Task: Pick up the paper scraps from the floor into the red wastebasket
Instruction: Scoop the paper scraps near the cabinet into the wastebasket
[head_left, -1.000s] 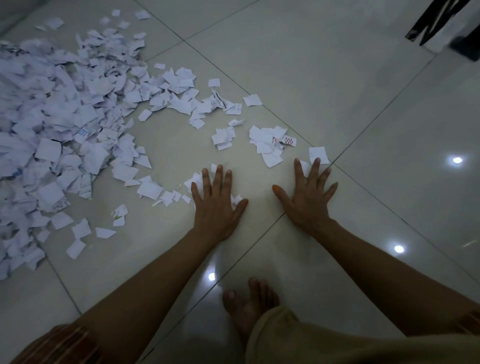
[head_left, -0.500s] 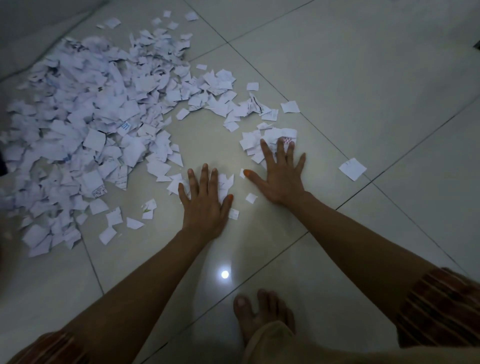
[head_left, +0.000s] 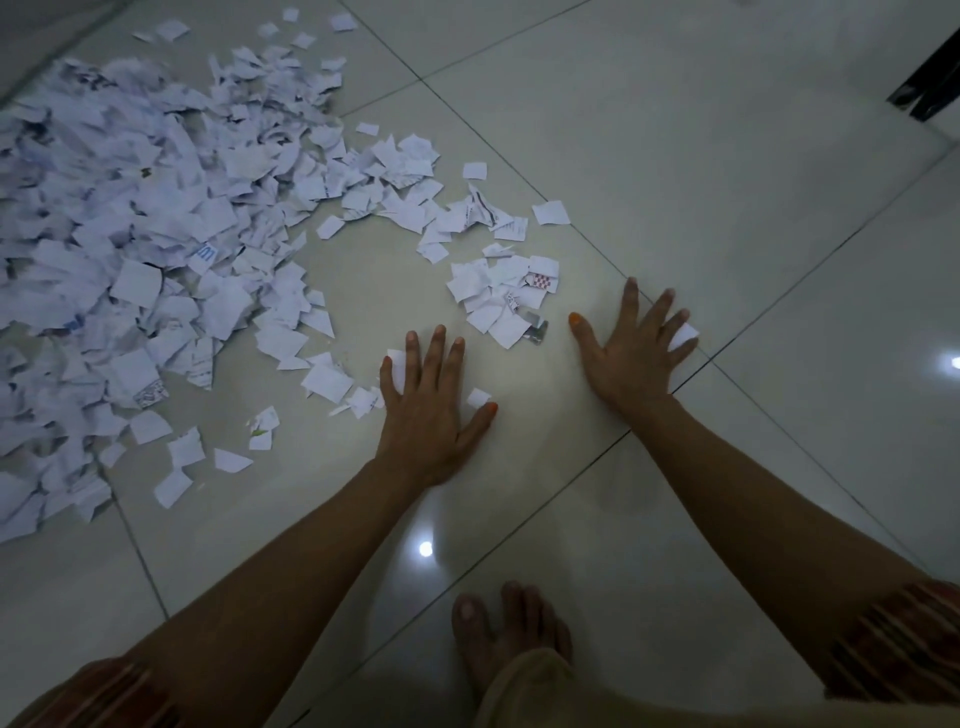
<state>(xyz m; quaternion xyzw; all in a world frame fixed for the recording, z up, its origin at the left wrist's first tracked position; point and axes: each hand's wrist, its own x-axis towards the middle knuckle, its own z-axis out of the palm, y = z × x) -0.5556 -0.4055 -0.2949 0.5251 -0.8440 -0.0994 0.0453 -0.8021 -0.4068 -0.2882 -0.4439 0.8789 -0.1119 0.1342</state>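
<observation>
A pale, glossy tiled floor (head_left: 675, 156) is seen from above in dim light. Torn white paper scraps (head_left: 156, 234) are heaped toward its far left, thinning into a small cluster (head_left: 498, 291) that lies just ahead of and between the two hands. The left hand (head_left: 431, 405) is pressed flat, fingers spread, over a few scraps. The right hand (head_left: 628, 353) is also spread flat, one scrap (head_left: 683, 336) under its outer fingers. The cluster is judged slightly nearer the right hand. No red wastebasket is visible.
</observation>
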